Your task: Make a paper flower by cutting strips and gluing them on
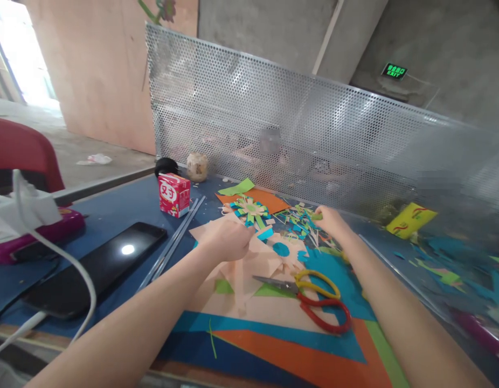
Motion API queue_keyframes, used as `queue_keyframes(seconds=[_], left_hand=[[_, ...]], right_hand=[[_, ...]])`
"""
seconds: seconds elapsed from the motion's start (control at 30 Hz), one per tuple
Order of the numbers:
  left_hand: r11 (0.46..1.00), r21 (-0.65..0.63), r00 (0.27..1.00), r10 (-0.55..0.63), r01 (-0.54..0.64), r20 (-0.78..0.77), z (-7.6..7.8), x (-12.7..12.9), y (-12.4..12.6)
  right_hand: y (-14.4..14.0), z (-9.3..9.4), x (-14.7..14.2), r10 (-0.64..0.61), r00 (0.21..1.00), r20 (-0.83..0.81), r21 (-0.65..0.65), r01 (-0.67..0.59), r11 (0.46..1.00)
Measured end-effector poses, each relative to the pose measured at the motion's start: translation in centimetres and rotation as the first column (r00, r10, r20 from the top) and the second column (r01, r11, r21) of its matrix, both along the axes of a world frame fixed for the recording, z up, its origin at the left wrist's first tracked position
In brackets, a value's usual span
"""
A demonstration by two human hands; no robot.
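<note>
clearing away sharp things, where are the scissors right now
In the head view, the scissors lie right of centre on layered paper sheets, nearer the camera than the left hand and right hand.

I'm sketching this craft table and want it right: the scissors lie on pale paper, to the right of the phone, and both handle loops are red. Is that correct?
Not quite: the scissors do lie on pale paper, right of the phone, but only one handle loop is red; the other is yellow, as the head view shows.
</note>
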State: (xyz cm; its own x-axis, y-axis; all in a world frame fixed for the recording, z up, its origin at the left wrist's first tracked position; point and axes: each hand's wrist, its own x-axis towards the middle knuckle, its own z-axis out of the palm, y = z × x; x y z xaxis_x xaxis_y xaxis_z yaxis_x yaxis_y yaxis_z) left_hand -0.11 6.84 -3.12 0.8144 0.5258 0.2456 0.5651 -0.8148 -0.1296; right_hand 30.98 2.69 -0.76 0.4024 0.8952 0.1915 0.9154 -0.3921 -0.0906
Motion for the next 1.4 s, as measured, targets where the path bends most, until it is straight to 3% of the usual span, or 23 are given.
queue_keyframes(seconds=[0.2, 0.27, 0.4, 0.53, 0.7, 0.87, 0.93, 1.03, 1.17, 1.3, 1.4], left_hand=[[1.000, -0.023, 1.000, 0.006, -0.005, 0.019, -0.1, 0.0, -0.1], [0.999, -0.039, 1.000, -0.008, 0.008, 0.015, 0.1, 0.1, -0.2], [0.999, -0.048, 1.000, -0.003, 0.003, 0.003, 0.3, 0.2, -0.5], [0.998, -0.060, 1.000, 0.012, -0.013, -0.014, 0.4, 0.2, -0.6], [0.999, -0.052, 1.000, -0.010, 0.008, -0.023, 0.5, 0.1, -0.7], [0.998, -0.064, 1.000, 0.021, -0.020, 0.016, 0.5, 0.0, -0.9], [0.996, -0.084, 0.999, 0.031, -0.030, 0.011, 0.7, 0.0, -1.1], [0.995, -0.101, 1.000, 0.022, -0.021, 0.009, 1.2, 0.1, -1.4], [0.993, -0.117, 1.000, 0.002, -0.001, 0.011, 1.4, -0.3, -1.6], [0.995, -0.102, 0.997, 0.026, -0.018, 0.071, 0.6, -0.4, -1.4], [0.989, -0.140, 0.999, -0.045, 0.047, 0.018, -0.3, 0.1, -1.1]], right_hand=[[0.6, -2.7, -1.8, -0.022, 0.966, -0.257, -0.173, -0.024, 0.985], [0.9, -3.6, -2.3, -0.048, 0.945, -0.325, -0.179, -0.012, 0.984], [1.3, -3.3, -1.5, -0.107, 0.946, -0.305, 0.003, 0.114, 0.994], [1.3, -2.1, -0.5, -0.147, 0.959, -0.241, 0.222, 0.202, 0.954], [1.5, -2.6, -1.5, -0.065, 0.942, -0.330, 0.171, 0.127, 0.977], [1.5, -1.4, -1.9, -0.130, 0.942, -0.309, 0.217, 0.203, 0.955], [2.2, -0.6, -2.8, -0.103, 0.938, -0.331, 0.176, 0.169, 0.970], [4.4, 0.1, -6.0, 0.004, 0.913, -0.409, 0.061, 0.023, 0.998], [8.8, 0.3, -11.0, 0.144, 0.873, -0.465, 0.015, -0.154, 0.988], [12.1, 0.7, -13.4, 0.195, 0.884, -0.425, 0.041, -0.197, 0.980], [12.8, 0.5, -13.3, 0.191, 0.893, -0.407, 0.008, -0.206, 0.979]])
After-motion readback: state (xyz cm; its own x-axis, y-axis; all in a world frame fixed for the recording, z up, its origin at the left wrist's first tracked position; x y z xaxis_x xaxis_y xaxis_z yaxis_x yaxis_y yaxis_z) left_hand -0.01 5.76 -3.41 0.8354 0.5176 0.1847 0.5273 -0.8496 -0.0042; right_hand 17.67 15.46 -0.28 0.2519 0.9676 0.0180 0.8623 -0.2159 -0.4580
